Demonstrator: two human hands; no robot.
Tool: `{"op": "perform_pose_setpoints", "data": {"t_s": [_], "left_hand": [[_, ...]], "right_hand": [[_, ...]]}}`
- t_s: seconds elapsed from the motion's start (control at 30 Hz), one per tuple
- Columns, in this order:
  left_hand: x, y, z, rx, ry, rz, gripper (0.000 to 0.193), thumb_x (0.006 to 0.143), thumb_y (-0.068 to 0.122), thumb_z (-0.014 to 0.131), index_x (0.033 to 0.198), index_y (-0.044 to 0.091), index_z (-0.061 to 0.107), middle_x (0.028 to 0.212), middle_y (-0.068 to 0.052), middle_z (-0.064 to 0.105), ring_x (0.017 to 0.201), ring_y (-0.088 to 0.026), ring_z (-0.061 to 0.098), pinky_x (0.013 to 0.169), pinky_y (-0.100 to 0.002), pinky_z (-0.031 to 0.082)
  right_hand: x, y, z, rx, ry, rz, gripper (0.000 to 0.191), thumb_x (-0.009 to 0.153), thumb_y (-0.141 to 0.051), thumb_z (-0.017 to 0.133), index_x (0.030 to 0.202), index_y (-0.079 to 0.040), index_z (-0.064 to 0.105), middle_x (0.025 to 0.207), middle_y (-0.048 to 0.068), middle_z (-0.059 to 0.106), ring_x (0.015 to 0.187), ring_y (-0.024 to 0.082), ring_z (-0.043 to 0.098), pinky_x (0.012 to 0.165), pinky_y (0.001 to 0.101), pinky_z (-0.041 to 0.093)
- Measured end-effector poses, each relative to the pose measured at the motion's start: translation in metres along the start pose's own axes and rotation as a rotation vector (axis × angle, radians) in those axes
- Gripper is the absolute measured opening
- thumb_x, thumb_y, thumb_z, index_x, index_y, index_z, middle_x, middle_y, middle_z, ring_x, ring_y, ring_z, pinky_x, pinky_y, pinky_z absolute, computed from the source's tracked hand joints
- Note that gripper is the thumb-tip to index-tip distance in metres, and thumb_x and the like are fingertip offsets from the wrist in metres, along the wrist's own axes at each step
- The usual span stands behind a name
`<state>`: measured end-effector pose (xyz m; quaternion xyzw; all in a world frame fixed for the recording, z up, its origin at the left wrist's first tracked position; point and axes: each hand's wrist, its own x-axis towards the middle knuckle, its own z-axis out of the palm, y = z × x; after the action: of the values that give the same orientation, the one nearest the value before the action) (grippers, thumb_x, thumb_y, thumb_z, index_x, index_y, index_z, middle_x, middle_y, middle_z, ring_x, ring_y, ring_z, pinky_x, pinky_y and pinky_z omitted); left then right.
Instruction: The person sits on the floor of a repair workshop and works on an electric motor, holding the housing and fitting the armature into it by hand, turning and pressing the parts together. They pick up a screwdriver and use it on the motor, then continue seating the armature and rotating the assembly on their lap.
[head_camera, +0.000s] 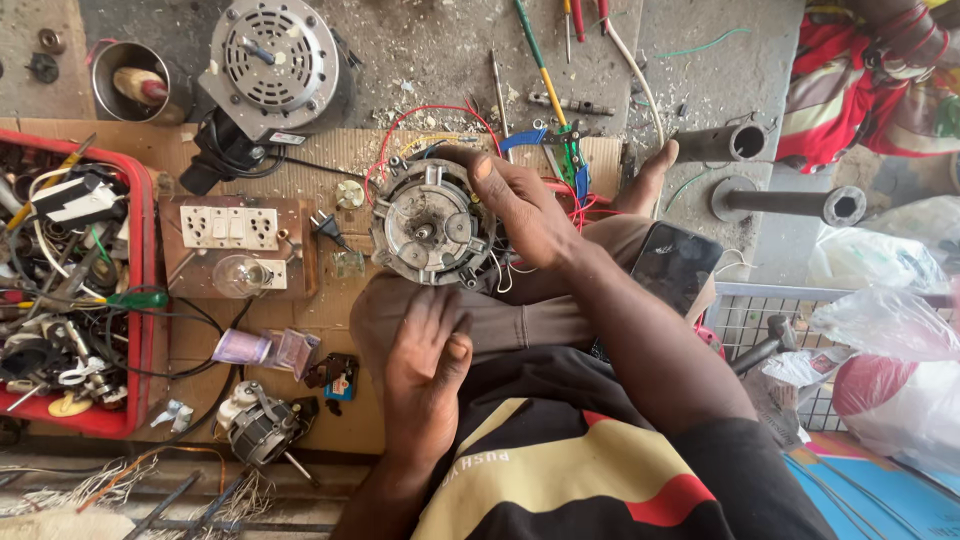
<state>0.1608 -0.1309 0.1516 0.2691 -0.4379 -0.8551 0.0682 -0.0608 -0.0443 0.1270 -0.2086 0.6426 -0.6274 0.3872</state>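
Right hand (525, 205): laid over the round grey motor part (430, 225), fingers curled on its top edge, gripping it.
Left hand (425, 370): flat on the knee in brown trousers (510, 320), fingers loose, holding nothing.
Round grey motor part: propped on the knee, leaning a bit, dusty face up, thin white wires hanging at its right side.
Red wire (420, 115): looped above the motor part, up onto the grey floor.
Phone (675, 265): dark, lying on the other leg, to the right of the right arm.
Wooden switch board (235, 245): left of the motor part, with white sockets and a clear bulb (240, 275) on it.
Big fan motor (270, 60): at the top, round with slots, well apart from the hands.
Small motor (260, 425): low on the cardboard, left of the left hand.
Red tray (140, 300): far left, full of wires and tools.
Screwdriver (540, 65): green and yellow, on the floor above the right hand.
Metal cup (120, 85): top left, a wooden handle inside.
Grey pipes (780, 200): to the right, on the floor.
Other person: red striped cloth (850, 80) in the top right corner, hands not clear.
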Motion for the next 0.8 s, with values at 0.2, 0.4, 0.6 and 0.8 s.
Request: {"op": "perform_pose_setpoints", "data": {"t_s": [0.2,0.4,0.6,0.8], "left_hand": [[0.012,0.009,0.011,-0.037,-0.006,0.072,0.101,0.092,0.032,0.080,0.159,-0.012,0.019,0.166,-0.026,0.029,0.156,-0.037,0.031,0.127,-0.052,0.025],[0.037,0.039,-0.003,-0.070,-0.039,0.157,0.101,0.089,0.033,0.085,0.159,-0.011,0.027,0.160,-0.023,0.042,0.149,-0.033,0.042,0.126,-0.049,0.032],[0.068,0.067,-0.007,0.265,-0.061,0.177,0.097,0.087,0.044,0.086,0.152,-0.011,0.040,0.137,-0.019,0.062,0.124,-0.023,0.063,0.107,-0.036,0.054],[0.106,0.076,-0.012,0.762,-0.095,0.270,0.110,0.075,0.068,0.081,0.145,-0.010,0.047,0.125,-0.018,0.072,0.115,-0.022,0.073,0.101,-0.032,0.061]], "right_hand": [[-0.016,0.015,-0.009,0.091,-0.013,-0.067,0.083,0.107,-0.067,0.034,0.156,-0.001,0.045,0.156,0.016,0.055,0.147,0.025,0.049,0.124,0.0382,0.034],[-0.048,0.025,-0.003,0.161,0.077,-0.039,0.078,0.103,-0.060,0.052,0.152,0.000,0.046,0.148,0.014,0.057,0.139,0.023,0.052,0.120,0.0394,0.038],[-0.101,0.030,0.018,0.193,0.078,0.098,0.056,0.083,-0.012,0.086,0.124,-0.003,0.049,0.137,0.009,0.058,0.123,0.020,0.058,0.110,0.0407,0.049],[-0.119,0.028,0.045,0.192,-0.108,0.024,0.067,0.081,-0.005,0.087,0.135,-0.002,0.046,0.153,0.019,0.043,0.144,0.025,0.044,0.121,0.0441,0.040]]}}
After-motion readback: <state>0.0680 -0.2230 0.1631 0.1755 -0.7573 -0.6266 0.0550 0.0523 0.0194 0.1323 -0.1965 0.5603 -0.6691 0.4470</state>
